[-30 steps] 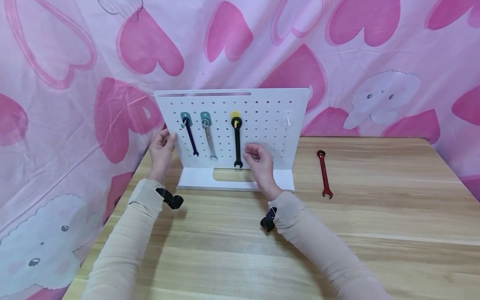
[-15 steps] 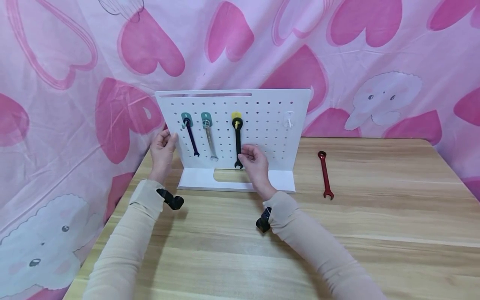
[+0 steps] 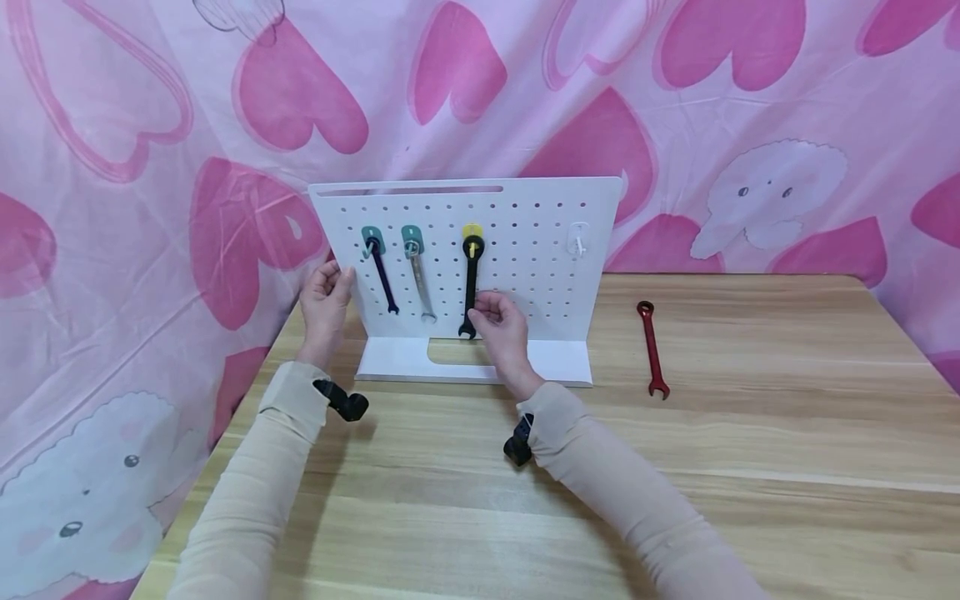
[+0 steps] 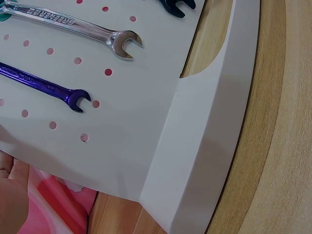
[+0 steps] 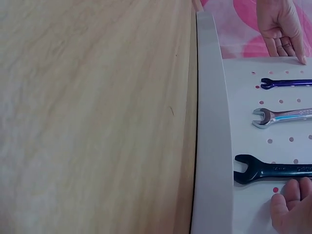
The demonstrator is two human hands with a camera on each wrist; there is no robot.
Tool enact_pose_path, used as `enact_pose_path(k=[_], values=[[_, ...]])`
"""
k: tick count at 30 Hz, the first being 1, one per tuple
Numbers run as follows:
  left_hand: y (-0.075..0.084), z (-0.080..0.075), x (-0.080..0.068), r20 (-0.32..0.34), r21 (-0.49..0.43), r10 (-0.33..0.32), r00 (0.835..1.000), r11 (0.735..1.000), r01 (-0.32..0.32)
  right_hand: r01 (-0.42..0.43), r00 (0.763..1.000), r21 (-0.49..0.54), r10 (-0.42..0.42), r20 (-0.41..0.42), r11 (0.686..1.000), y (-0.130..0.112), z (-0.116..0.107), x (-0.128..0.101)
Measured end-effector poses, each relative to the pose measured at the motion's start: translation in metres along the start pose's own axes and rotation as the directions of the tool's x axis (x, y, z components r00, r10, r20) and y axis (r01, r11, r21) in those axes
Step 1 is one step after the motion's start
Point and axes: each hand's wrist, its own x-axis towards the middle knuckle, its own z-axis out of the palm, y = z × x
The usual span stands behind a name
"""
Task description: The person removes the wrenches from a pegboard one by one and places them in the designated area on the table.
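The black wrench hangs from the yellow hook on the white pegboard, its lower end swung a little to the left. The right hand pinches this lower end with curled fingers. The left hand grips the pegboard's left edge. A red wrench lies on the table, well apart.

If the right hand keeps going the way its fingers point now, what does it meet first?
The right hand points left at the black wrench hanging on the pegboard. Its fingertips already look on or beside the lower shaft, so that comes first; actual contact is unclear.
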Motion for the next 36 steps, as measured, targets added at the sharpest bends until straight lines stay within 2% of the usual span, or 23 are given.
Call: enact_pose_path(k=[4,11,20,28,36], values=[[-0.001,0.000,0.001,-0.007,-0.009,0.013,1.000,1.000,-0.013,-0.014,1.000,0.000,0.014,-0.001,1.000,0.000,0.003,0.000],[-0.002,-0.001,0.000,-0.018,-0.006,-0.005,1.000,1.000,0.005,-0.023,0.999,-0.005,0.023,-0.030,1.000,0.003,0.007,0.000],[-0.001,0.000,-0.001,-0.012,-0.017,-0.004,1.000,1.000,0.004,-0.004,0.998,-0.027,0.002,-0.057,1.000,0.003,0.008,0.001],[-0.001,0.001,0.000,-0.013,-0.013,-0.012,1.000,1.000,0.011,-0.014,0.999,-0.055,0.012,-0.047,0.998,0.002,0.004,0.002],[-0.002,0.001,-0.001,-0.019,-0.024,0.007,1.000,1.000,-0.008,-0.054,0.998,-0.034,0.054,0.010,0.998,-0.002,-0.003,-0.002]])
